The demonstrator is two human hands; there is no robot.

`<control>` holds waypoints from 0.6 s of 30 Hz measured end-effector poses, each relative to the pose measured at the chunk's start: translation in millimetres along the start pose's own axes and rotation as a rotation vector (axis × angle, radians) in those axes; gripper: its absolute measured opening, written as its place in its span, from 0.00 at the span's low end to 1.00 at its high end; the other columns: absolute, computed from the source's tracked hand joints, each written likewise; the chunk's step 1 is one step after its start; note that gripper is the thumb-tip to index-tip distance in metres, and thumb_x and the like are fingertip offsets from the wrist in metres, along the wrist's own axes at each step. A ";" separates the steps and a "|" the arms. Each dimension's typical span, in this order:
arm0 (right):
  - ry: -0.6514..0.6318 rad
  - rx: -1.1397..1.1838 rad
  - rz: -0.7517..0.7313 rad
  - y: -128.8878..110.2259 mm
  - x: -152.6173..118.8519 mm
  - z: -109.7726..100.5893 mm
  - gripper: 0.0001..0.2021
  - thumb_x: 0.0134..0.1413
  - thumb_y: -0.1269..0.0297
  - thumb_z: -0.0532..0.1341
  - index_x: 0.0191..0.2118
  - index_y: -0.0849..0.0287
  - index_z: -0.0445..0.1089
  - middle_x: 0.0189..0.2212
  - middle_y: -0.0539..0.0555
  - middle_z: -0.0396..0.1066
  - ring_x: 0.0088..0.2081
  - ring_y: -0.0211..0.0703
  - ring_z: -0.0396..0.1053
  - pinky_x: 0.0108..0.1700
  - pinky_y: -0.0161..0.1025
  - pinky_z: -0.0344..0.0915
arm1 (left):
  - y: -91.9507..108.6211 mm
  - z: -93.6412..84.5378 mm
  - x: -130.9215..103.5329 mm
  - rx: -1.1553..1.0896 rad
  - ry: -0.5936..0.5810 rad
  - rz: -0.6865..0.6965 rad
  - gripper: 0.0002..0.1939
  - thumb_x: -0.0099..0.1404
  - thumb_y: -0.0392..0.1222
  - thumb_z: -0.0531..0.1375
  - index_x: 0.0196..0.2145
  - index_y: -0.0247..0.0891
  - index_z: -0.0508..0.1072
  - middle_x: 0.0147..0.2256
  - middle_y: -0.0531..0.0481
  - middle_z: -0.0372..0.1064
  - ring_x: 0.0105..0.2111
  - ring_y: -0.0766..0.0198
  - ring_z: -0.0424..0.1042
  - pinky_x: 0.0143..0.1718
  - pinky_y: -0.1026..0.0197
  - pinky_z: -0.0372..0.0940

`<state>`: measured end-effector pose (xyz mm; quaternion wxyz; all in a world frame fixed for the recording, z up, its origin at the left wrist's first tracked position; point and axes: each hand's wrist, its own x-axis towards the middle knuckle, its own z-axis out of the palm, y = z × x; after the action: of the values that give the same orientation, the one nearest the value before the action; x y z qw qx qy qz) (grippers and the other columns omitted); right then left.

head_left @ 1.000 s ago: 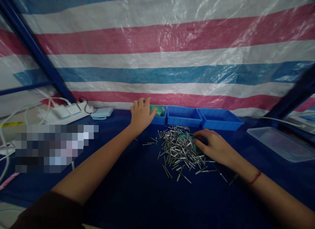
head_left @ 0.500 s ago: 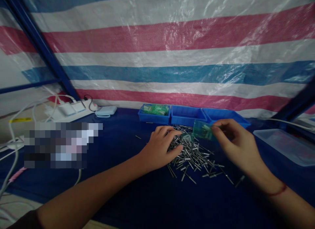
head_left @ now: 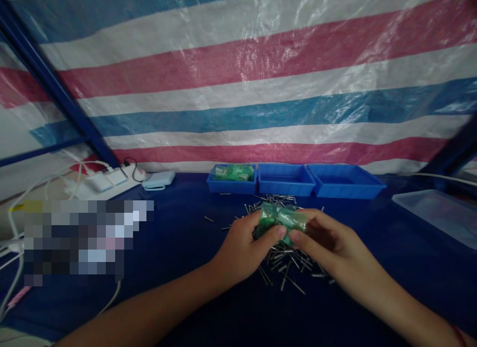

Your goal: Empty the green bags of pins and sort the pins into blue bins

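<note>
A small green see-through bag (head_left: 278, 218) is held up over a pile of metal rivets (head_left: 292, 260) on the dark blue table. My left hand (head_left: 248, 242) grips the bag's left side, its thumb on the front. From the right, my right hand (head_left: 328, 237) pinches the same bag, and the two thumbs nearly meet at its middle. What the bag contains is too unclear to tell. Behind the pile, the left blue bin (head_left: 231, 187) holds several green bags. The middle blue bin (head_left: 286, 188) and the right blue bin (head_left: 346, 189) stand beside it.
A clear plastic tray (head_left: 439, 213) lies at the right. On the left are a white power strip (head_left: 112, 180) with cables, a light blue case (head_left: 159, 180) and a blurred-out area. A striped sheet (head_left: 242, 108) hangs behind the table.
My right hand has moved left with the green bag, over the rivets. My left hand has left the pile's surface and closed on the bag. The view has shifted slightly.
</note>
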<state>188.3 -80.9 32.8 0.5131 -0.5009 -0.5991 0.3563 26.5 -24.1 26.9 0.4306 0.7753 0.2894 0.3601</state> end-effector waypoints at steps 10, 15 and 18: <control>0.119 -0.236 -0.144 10.0 -2.9 -4.2 0.03 0.53 0.63 0.60 0.30 0.55 0.67 0.23 0.47 0.67 0.24 0.34 0.66 0.23 0.32 0.63 | -0.4 -0.3 2.9 -0.134 -0.011 -0.109 0.16 0.67 0.50 0.49 0.37 0.37 0.69 0.34 0.50 0.69 0.35 0.63 0.67 0.38 0.61 0.60; 0.152 -0.530 -0.559 4.8 -7.2 -9.3 0.10 0.52 0.75 0.59 0.40 0.54 0.68 0.35 0.51 0.70 0.38 0.38 0.69 0.37 0.35 0.67 | -12.2 -2.3 5.2 -0.194 0.039 -0.183 0.28 0.68 0.58 0.41 0.26 0.37 0.69 0.29 0.50 0.67 0.33 0.63 0.66 0.39 0.59 0.58; 0.129 -0.581 -0.680 0.3 -9.2 -9.7 0.11 0.52 0.77 0.58 0.41 0.56 0.67 0.37 0.53 0.69 0.40 0.38 0.68 0.38 0.35 0.66 | -15.9 -1.7 6.8 -0.307 -0.039 -0.284 0.29 0.65 0.62 0.43 0.21 0.37 0.66 0.23 0.53 0.64 0.27 0.64 0.63 0.35 0.59 0.58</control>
<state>197.5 -90.5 32.2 0.4754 -0.4198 -0.7717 -0.0474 26.9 -10.8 15.7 0.5957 0.6588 0.3292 0.3205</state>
